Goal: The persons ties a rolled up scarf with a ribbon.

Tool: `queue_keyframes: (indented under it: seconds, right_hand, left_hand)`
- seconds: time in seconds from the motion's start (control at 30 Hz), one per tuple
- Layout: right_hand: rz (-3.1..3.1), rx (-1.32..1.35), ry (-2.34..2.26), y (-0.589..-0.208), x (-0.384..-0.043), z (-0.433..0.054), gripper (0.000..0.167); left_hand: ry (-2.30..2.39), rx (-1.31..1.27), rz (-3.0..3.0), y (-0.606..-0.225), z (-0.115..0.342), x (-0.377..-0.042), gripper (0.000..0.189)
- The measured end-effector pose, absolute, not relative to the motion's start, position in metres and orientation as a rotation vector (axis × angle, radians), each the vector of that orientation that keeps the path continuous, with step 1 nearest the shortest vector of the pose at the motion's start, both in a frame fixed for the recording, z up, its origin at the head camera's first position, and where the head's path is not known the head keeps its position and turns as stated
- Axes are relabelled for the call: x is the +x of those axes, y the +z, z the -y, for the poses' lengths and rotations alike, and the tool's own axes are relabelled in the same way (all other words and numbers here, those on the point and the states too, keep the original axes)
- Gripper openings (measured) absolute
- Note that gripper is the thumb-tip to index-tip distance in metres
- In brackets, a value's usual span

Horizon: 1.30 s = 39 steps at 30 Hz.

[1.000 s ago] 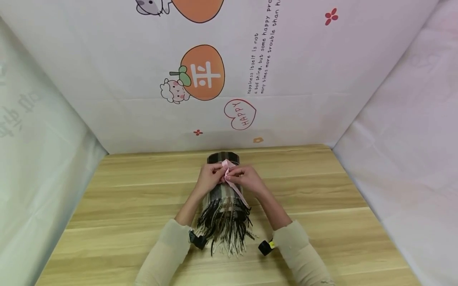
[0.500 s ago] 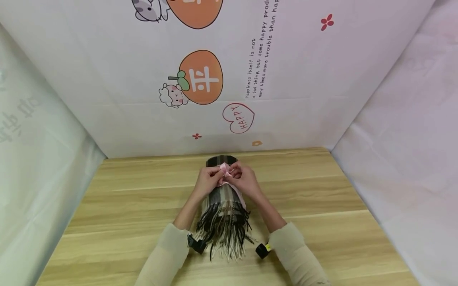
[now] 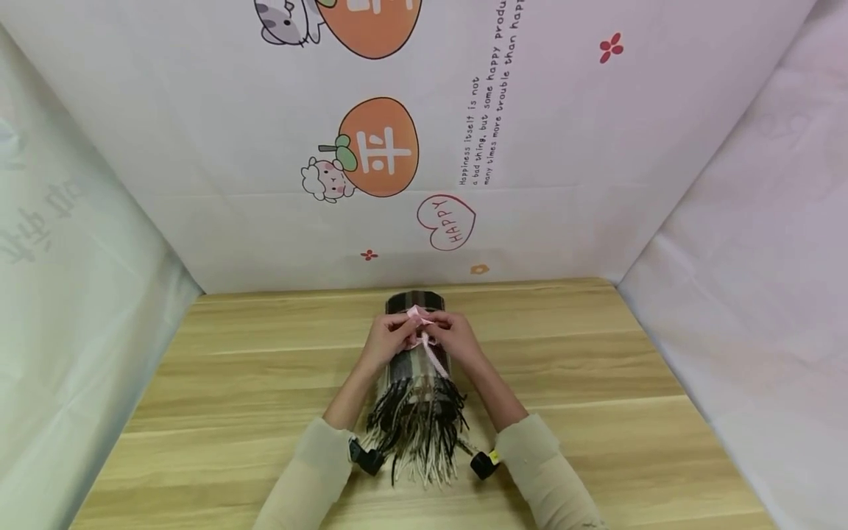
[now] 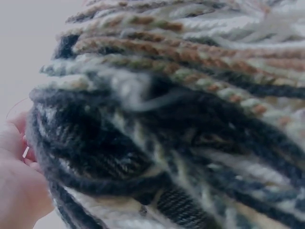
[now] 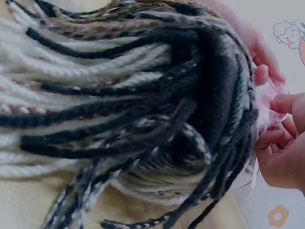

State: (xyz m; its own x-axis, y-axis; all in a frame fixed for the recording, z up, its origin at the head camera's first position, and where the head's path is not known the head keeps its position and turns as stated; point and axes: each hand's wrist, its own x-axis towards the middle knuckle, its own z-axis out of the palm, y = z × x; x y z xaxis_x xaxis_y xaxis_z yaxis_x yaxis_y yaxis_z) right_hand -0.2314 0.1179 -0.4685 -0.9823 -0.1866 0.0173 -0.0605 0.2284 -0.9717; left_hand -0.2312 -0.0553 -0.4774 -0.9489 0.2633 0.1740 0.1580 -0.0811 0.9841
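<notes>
A rolled plaid scarf (image 3: 414, 364) in black, grey and beige lies lengthwise on the table, its fringe (image 3: 424, 442) spread toward the person. Around its upper part runs a pink ribbon (image 3: 433, 357), one tail hanging down over the roll. My left hand (image 3: 386, 338) pinches a loop of the ribbon from the left side. From the right, my right hand (image 3: 456, 337) pinches the ribbon close to the left fingertips. The right wrist view shows both hands meeting at the ribbon (image 5: 271, 102) behind the fringe. Fringe strands hide most of the left hand (image 4: 21, 176) in the left wrist view.
The wooden table (image 3: 252, 375) ends at a white printed backdrop (image 3: 543, 221). White cloth walls (image 3: 742, 243) stand at both sides. A black wrist camera (image 3: 366, 456) sits at the left cuff, another black camera (image 3: 485, 464) at the right cuff, both near the fringe.
The right fingers have spread, then closed on the ribbon again near the left fingertips. The ribbon's tail now hangs from the middle, narrower than before. The scarf stays in place.
</notes>
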Motion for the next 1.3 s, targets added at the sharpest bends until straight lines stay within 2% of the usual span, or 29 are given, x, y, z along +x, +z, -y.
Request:
queue_keyframes:
  seconds: [0.27,0.47,0.67,0.87,1.03,1.3]
  right_hand:
    - [-2.127,0.01,-2.18,-0.466,-0.227,-0.121,0.021]
    - [-2.002,0.029,-2.267,-0.467,-0.227,-0.121,0.006]
    - [-1.877,-0.161,-2.161,-0.471,-0.231,-0.134,0.019]
    - [-1.936,-0.432,-1.996,-0.475,-0.239,-0.152,0.02]
    - [-2.008,-0.624,-1.927,-0.477,-0.244,-0.158,0.027]
    - [-2.02,-0.67,-1.995,-0.481,-0.248,-0.156,0.031]
  left_hand:
    - [2.183,0.473,-2.151,-0.478,0.052,-0.231,0.035]
    - [2.192,0.485,-2.158,-0.476,0.051,-0.23,0.032]
    - [2.167,0.487,-2.17,-0.478,0.051,-0.23,0.032]
    - [2.122,0.506,-2.18,-0.476,0.052,-0.228,0.036]
    - [2.09,0.548,-2.194,-0.466,0.054,-0.221,0.035]
    - [2.135,0.545,-2.138,-0.448,0.055,-0.211,0.031]
